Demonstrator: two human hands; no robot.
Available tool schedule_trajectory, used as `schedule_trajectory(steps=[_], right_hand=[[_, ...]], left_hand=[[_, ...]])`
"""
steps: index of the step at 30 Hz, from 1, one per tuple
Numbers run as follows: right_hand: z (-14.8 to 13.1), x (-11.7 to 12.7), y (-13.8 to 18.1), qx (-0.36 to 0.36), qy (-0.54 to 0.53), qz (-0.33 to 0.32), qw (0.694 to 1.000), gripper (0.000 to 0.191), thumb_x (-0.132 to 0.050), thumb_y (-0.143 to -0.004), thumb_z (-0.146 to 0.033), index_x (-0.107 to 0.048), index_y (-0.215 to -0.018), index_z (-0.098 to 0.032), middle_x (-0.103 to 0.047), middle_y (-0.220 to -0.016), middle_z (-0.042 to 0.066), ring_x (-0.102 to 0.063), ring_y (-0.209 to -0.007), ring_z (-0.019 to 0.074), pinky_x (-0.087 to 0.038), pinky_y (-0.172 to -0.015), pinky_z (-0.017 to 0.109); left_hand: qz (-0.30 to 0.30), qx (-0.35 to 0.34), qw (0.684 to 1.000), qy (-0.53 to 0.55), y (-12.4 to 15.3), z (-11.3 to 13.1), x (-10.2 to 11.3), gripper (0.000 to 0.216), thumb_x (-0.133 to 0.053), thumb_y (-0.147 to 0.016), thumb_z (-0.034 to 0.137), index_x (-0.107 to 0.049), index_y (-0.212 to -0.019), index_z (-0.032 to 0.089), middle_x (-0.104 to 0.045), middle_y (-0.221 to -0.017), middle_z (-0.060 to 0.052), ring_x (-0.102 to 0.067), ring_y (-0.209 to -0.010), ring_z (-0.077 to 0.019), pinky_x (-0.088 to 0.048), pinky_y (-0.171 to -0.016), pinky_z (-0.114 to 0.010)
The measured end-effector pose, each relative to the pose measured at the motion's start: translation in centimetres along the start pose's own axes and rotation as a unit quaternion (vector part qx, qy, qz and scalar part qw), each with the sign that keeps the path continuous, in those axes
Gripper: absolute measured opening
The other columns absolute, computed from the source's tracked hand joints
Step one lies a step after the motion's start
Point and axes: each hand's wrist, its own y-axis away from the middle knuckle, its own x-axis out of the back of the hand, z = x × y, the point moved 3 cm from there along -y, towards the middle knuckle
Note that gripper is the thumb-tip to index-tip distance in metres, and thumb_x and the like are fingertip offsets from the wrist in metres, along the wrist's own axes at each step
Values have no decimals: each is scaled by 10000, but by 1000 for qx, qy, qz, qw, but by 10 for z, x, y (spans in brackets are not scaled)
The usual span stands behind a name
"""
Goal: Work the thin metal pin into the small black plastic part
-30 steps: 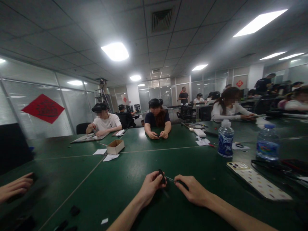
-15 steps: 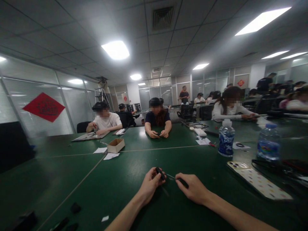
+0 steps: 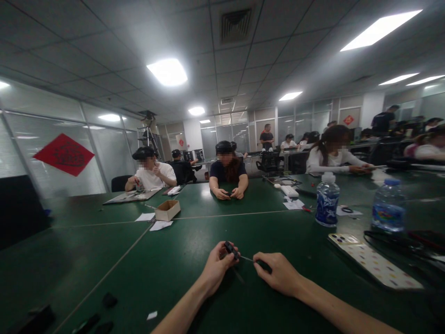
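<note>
Between the thumb and fingers of my left hand (image 3: 218, 265) is a small black block-shaped part (image 3: 232, 250), held just above the green table. My right hand (image 3: 278, 270) is closed round the dark handle of a screwdriver (image 3: 263, 265). Its thin metal shaft points left, and the tip meets the right end of the black part or lies very close to it; the exact contact is too small to make out. Both forearms come in from the bottom edge.
A phone in a patterned case (image 3: 375, 260), a bottle with a white cap (image 3: 327, 200) and a blue-capped bottle (image 3: 388, 206) stand or lie to the right. Dark pieces (image 3: 109, 300) and a white scrap (image 3: 152, 316) lie lower left. A small box (image 3: 168, 211) is farther off. Co-workers sit opposite.
The black part has turned slightly in my left hand. The screwdriver has shifted a little, its shaft now angled lower. At the far left, a co-worker's hand has risen toward their head.
</note>
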Motion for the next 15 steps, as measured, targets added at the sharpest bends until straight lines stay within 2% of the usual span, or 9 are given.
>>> schedule_trajectory(steps=[15], right_hand=[[10,-8,0,15,13,18,1000,226,-425,-871,-293,-620,-896,-181,-622,-694,15,-563,-596,131,-399,-578,231]], left_hand=[[-3,-4,999,-45,2,5,-3,307,-705,-693,230,-580,-964,156,-598,-976,-82,-578,-920,-196,-464,-834,-342]])
